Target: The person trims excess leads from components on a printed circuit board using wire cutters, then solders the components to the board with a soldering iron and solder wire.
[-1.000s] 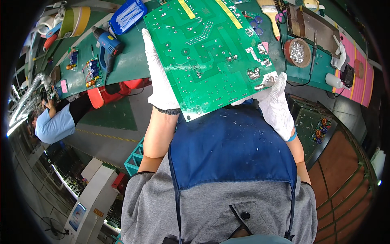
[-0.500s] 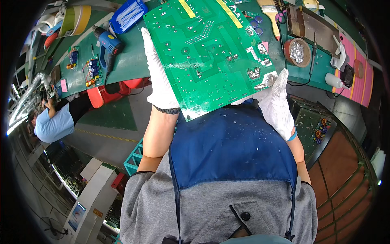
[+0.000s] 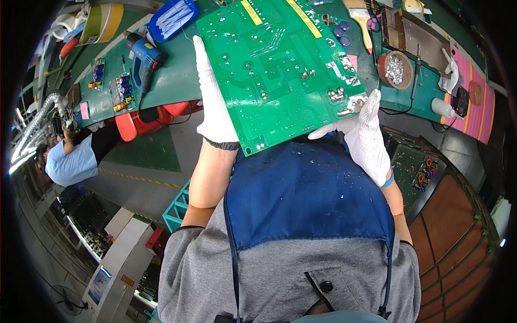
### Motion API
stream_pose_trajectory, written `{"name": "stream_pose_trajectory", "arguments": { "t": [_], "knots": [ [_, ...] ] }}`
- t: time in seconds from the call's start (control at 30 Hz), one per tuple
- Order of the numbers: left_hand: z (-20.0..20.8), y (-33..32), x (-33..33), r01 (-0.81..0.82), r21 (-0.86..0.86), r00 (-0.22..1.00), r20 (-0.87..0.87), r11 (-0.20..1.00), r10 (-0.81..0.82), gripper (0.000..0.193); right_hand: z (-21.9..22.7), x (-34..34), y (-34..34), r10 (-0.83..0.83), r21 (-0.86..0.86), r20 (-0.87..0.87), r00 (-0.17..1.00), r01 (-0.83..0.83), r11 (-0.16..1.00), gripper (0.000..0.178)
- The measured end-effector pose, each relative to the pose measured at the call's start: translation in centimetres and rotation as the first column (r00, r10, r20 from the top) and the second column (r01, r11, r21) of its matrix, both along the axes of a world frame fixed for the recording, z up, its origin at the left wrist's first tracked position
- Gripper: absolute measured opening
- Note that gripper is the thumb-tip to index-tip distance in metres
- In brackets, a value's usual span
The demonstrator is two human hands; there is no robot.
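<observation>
A green table point(image 3: 175, 75) curves across the upper part of the frame. In front of it, at top centre, the large green printed circuit board point(image 3: 283, 81) lies slanted, soldered side to the viewer, its lower edge just above the navy apron point(image 3: 309, 199) in the picture.

The left hand point(image 3: 211, 97), white-gloved, grasps the board's left edge, some of its fingers hidden beneath. The right hand point(image 3: 367, 141), gloved likewise, grips the lower right corner, one finger reaching under the lower edge. Whether the far end rests on anything cannot be told.

The board could slip or twist, I judge, if the knitted gloves slid on its smooth face, since the right hand bears only near one corner. Its right side could also knock the paintbrush point(image 3: 362, 24) or the blue round components point(image 3: 344, 41) at upper right if it swung outward. Silvery scraps in the round bowl point(image 3: 381, 71) might spill and lodge among the joints if the bowl were bumped. The heat gun point(image 3: 144, 56), upper left, and the slender soldering iron point(image 3: 416, 70), upper right, lie clear of both hands.
</observation>
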State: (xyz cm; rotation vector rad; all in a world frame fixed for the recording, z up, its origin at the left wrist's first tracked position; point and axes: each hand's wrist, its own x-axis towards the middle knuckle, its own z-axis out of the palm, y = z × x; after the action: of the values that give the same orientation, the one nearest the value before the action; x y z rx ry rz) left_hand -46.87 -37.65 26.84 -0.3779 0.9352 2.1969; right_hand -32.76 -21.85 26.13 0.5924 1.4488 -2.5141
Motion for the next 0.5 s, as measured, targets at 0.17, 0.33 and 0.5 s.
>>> {"name": "stream_pose_trajectory", "arguments": {
  "t": [0.17, 0.33, 0.5],
  "knots": [
    [0.7, 0.0, 0.2, -0.032, 0.085, 0.998, 0.058, 0.996, 0.027, 0.063, 0.0, 0.1, 0.0, 0.021, 0.064, -0.053, 0.998, -0.017, 0.998, 0.081],
    [0.5, -1.0, -0.3, -0.009, 0.297, 1.000, 0.021, 0.955, 0.003, 0.062, -1.9, 1.7, 0.3, 0.024, 0.146, -0.080, 0.996, -0.012, 0.989, 0.069],
    [-0.1, -1.5, 0.0, 0.011, 0.303, 0.996, -0.089, 0.953, 0.017, 0.060, -0.3, 1.1, 0.2, -0.078, -0.215, -0.089, 0.993, 0.057, 0.975, 0.060]
  ]
}}
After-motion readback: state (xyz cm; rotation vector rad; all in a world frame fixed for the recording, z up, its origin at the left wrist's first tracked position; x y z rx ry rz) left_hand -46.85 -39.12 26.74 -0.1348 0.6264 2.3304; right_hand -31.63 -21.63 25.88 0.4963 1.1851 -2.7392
